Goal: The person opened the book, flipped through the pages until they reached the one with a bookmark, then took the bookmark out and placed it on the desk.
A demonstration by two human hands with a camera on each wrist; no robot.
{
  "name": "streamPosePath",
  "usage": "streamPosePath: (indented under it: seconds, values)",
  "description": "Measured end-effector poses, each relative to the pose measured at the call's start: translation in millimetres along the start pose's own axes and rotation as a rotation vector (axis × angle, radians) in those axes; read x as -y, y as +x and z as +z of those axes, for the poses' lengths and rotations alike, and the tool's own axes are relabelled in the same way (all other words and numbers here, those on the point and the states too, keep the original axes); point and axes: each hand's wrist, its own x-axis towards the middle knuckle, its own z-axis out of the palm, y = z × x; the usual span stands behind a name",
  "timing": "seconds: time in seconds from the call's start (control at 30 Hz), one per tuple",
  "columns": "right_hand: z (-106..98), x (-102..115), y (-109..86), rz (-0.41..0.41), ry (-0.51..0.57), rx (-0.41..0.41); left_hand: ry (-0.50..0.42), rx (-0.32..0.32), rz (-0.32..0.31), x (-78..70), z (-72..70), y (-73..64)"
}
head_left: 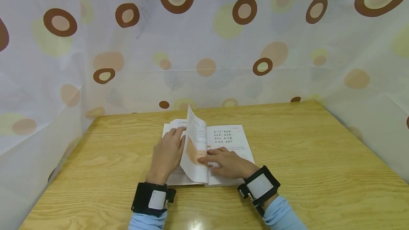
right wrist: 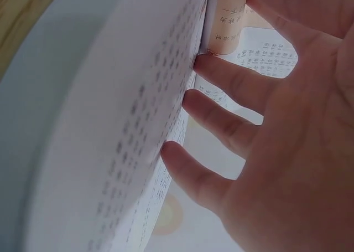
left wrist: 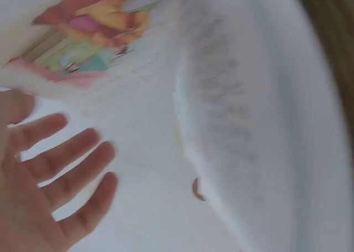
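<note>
An open book point(head_left: 236, 136) with printed text lies on the table. One leaf point(head_left: 195, 134), with an orange patch, stands up curved near the spine. My left hand point(head_left: 167, 153) is over the left-hand pages, beside the raised leaf. In the left wrist view its fingers point(left wrist: 83, 177) are spread and relaxed, pinching nothing; a colourful picture point(left wrist: 94, 25) shows on a page. My right hand point(head_left: 228, 164) rests across the right-hand page with fingers extended toward the spine. In the right wrist view, those fingertips point(right wrist: 174, 152) touch the upright leaf near its base.
The wooden table point(head_left: 303, 152) extends around the book on all sides. Behind it and at both sides hangs a white sheet point(head_left: 204, 45) with brown, orange and yellow round shapes. Black bands point(head_left: 260, 185) are strapped on both wrists, above light blue sleeves point(head_left: 282, 214).
</note>
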Motion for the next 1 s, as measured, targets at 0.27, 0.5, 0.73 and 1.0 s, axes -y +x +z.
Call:
streamPosePath:
  seconds: [0.27,0.5,0.73,1.0]
  values:
    - [-2,2,-0.7,0.010,0.000,0.012,-0.041,0.101,0.069,-3.4,-3.5,2.6]
    - [0,-1,-1.8,0.010,-0.001,0.016,-0.112,0.467,0.049,-0.9,19.2,-6.3]
    - [0,-2,1.1,0.032,-0.005,0.017,-0.134,0.504,0.017,-0.9,17.9,-7.9]
    - [0,-8,-2.8,0.228,-0.001,0.006,-0.131,0.537,-0.010,-3.1,18.2,-7.8]
